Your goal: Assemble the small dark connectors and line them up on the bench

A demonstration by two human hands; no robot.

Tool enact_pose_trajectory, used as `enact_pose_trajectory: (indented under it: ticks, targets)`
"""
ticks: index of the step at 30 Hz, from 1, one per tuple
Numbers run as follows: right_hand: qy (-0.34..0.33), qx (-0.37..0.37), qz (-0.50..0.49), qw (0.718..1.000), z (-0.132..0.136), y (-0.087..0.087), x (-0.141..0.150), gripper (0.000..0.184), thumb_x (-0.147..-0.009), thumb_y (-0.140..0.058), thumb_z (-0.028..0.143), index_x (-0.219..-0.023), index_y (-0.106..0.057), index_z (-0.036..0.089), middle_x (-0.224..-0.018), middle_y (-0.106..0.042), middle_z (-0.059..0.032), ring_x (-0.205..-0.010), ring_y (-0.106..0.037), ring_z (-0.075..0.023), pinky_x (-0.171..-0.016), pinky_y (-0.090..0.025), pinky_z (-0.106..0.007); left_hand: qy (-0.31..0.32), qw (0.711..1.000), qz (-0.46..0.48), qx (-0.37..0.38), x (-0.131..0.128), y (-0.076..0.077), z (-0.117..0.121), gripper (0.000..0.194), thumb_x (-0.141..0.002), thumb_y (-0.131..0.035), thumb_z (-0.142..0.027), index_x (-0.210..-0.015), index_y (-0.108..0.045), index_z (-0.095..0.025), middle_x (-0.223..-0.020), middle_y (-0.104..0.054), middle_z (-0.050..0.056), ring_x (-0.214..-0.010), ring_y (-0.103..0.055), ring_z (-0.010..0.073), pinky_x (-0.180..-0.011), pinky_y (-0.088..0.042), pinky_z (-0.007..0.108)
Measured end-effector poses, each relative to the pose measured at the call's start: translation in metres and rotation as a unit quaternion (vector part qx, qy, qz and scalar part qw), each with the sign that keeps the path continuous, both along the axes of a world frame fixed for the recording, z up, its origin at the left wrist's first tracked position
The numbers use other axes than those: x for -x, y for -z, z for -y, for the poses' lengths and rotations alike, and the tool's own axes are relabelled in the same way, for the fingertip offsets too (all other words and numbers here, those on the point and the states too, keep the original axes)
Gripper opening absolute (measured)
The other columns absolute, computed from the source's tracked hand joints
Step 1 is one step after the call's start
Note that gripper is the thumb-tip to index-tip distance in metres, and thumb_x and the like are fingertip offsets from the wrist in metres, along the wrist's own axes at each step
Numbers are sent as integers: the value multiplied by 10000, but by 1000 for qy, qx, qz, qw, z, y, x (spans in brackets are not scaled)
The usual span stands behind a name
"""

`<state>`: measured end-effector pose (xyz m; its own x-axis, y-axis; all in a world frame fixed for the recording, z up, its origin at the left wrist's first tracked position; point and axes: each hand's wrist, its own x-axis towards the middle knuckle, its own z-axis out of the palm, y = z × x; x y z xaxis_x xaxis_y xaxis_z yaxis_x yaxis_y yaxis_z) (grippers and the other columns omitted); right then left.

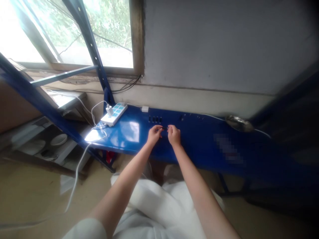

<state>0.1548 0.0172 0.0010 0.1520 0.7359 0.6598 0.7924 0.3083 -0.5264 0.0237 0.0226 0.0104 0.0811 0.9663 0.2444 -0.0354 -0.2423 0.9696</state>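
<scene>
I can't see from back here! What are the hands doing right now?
Left hand: closed, pinching a small black object.
Right hand: closed, fingertips at that object; cannot tell if it grips it.

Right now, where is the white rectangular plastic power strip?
In the head view, the white rectangular plastic power strip lies at the far left end of the glossy blue shelf, with a white plug in it, to the left of the person's left hand.

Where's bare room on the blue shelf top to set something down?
Bare blue shelf top lies between the power strip and the left hand. More runs right of the right hand, towards the metal bowl, partly pixelated. Crowded: the back edge by the row of small black parts, and where both hands pinch a small black part.
</scene>
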Motion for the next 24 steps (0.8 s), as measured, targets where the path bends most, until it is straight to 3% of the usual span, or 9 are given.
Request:
enact_pose_trajectory:
  ticks: [7,24]
  targets:
    - [23,6,58,998,-1,0,0,402,-907,-245,346,-686,-535,179,-604,-592,-62,-567,-523,-160,-630,-340,-272,4,1000,-4,-2,1,0,0,212,-765,-562,-281,-916,-595,-137,-775,-648,41,-420,-509,50,-453,-420,180]
    - [33,32,35,998,-2,2,-2,431,-916,-222,381,-683,-522,177,-618,-600,-76,-561,-535,-163,-606,-322,-272,12,1000,5,18,0,-4,3,236,-758,-581,-304,-910,-600,-124,-756,-657,47,-408,-499,47,-448,-420,180]
